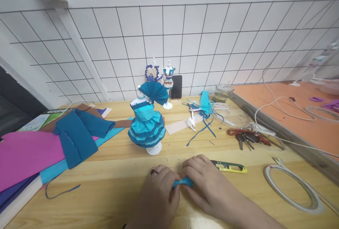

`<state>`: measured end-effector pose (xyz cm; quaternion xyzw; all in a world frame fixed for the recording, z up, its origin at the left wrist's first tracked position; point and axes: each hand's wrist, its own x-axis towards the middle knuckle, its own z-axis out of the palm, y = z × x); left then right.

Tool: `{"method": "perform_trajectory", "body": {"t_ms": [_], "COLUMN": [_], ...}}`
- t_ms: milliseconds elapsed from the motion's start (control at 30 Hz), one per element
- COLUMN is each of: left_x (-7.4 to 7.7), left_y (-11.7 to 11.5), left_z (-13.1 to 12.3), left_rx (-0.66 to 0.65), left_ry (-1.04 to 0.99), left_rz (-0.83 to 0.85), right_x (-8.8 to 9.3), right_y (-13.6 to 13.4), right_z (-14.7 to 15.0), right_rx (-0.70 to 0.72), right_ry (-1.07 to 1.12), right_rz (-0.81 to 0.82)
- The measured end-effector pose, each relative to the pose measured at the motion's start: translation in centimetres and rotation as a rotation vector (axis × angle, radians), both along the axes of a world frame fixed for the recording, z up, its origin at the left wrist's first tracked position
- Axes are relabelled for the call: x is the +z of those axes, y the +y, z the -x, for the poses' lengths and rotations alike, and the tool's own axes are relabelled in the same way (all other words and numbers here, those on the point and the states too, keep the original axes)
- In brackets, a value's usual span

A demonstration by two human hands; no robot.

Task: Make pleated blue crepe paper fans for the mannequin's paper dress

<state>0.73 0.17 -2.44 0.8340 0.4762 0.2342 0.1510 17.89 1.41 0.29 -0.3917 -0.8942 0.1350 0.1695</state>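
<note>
My left hand (159, 195) and my right hand (203, 183) meet near the front edge of the wooden table (106, 193). Both pinch a small gathered piece of blue paper (182, 182) between their fingers, just above the tabletop. A dark ring sits on a finger of the left hand. Behind the hands stands a small mannequin in a tiered blue paper dress (147, 124) with a pleated fan at its shoulder. Green and yellow thread snips (230, 167) lie just right of my right hand.
Sheets of pink, blue and teal paper (53, 147) are stacked at the left. Two more small mannequins (161, 77) and a phone (176, 86) stand by the grid wall. Blue scraps (201, 116), a glass jar (223, 93), keys (246, 137) and a tape ring (291, 186) lie at the right, with white cables on an orange surface (291, 109).
</note>
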Motion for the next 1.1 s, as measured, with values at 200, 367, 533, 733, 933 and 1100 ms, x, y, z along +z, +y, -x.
{"method": "perform_trajectory", "body": {"t_ms": [200, 367, 533, 733, 933, 1100], "left_x": [-0.3, -0.5, -0.4, -0.6, -0.8, 0.1], "left_y": [-0.1, -0.1, -0.2, 0.5, 1.4, 1.1], "left_z": [0.1, -0.1, 0.0, 0.0, 0.5, 0.7], "left_rx": [0.002, 0.063, 0.269, 0.188, 0.175, 0.195], "left_ry": [-0.015, -0.130, -0.392, -0.865, -1.004, -0.909], "left_rz": [-0.029, 0.034, 0.246, 0.543, 0.664, 0.582], "right_x": [-0.4, -0.4, -0.3, -0.5, -0.9, -1.7], "right_y": [-0.1, -0.1, -0.2, -0.2, -0.2, 0.4], "right_z": [0.5, 0.6, 0.4, 0.1, 0.1, -0.1], "right_rx": [0.008, -0.007, -0.016, -0.068, -0.151, -0.177], "right_ry": [-0.023, 0.004, 0.041, 0.182, 0.280, 0.503], "right_rz": [-0.060, -0.079, -0.046, 0.021, 0.169, 0.435]}}
